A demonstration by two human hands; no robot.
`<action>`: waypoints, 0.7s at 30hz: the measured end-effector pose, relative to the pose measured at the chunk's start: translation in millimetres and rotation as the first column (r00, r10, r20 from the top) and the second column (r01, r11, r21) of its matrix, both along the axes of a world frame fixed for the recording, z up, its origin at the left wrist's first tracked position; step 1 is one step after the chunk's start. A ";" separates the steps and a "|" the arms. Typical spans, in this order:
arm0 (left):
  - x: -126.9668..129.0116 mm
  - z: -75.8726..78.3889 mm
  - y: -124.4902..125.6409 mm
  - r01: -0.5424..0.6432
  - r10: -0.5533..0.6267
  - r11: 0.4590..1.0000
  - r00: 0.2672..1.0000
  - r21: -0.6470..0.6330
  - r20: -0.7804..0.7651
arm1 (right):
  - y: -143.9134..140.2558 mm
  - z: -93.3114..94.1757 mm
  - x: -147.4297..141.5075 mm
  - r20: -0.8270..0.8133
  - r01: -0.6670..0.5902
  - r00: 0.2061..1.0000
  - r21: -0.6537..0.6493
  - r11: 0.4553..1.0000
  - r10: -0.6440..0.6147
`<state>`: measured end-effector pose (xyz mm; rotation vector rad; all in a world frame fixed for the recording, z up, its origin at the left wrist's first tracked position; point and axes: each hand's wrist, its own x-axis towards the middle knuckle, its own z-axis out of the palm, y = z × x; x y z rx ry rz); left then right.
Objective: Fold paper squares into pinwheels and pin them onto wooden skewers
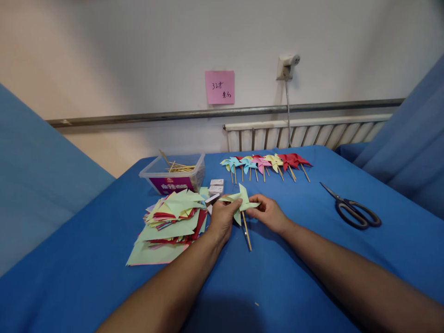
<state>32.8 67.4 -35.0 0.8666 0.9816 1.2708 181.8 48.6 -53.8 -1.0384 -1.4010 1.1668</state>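
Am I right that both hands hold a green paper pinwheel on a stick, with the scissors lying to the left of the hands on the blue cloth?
Not quite. The head view shows the scissors lying to the right of the hands, not the left. The rest stands: the left hand and right hand both hold the green paper pinwheel on its stick, above the blue cloth.

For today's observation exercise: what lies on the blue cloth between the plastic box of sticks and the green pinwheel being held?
In the head view, small white boxes lie between the plastic box and the green pinwheel.
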 end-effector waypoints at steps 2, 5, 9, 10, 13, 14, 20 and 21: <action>0.4 1.4 -1.4 0.022 -0.022 1.000 1.000 -0.003 0.011 | -1.8 -3.5 -2.0 0.100 -0.014 0.995 0.049 0.999 0.009; 1.4 3.1 -3.0 0.052 -0.051 0.999 0.998 -0.012 0.033 | -1.5 -8.1 -2.9 0.205 0.045 0.976 0.112 0.993 -0.068; 2.1 4.3 -3.1 0.041 -0.040 0.999 0.998 -0.019 0.045 | 0.6 -7.5 -1.2 0.203 0.076 0.975 0.104 0.992 -0.096; 2.1 4.4 -2.8 0.032 -0.031 0.999 0.999 -0.022 0.042 | 0.6 -6.1 -1.0 0.178 0.063 0.981 0.087 0.994 -0.078; 1.8 4.5 -2.0 -0.001 0.001 0.999 1.000 -0.033 0.024 | -1.3 -1.2 -1.3 0.054 0.036 0.998 0.041 0.999 -0.038; 1.7 4.5 -1.9 -0.007 0.007 0.999 1.000 -0.034 0.022 | -2.0 0.2 -1.6 0.022 0.042 0.999 0.034 0.999 -0.043; 2.1 5.0 -3.2 -0.004 0.004 1.000 1.000 -0.023 0.004 | -1.0 -2.4 -1.8 0.074 0.080 0.994 0.045 0.996 -0.083; 2.1 5.1 -3.5 -0.004 0.004 1.000 1.000 -0.023 0.003 | 0.2 -4.2 -1.6 0.091 0.090 0.991 0.048 0.995 -0.094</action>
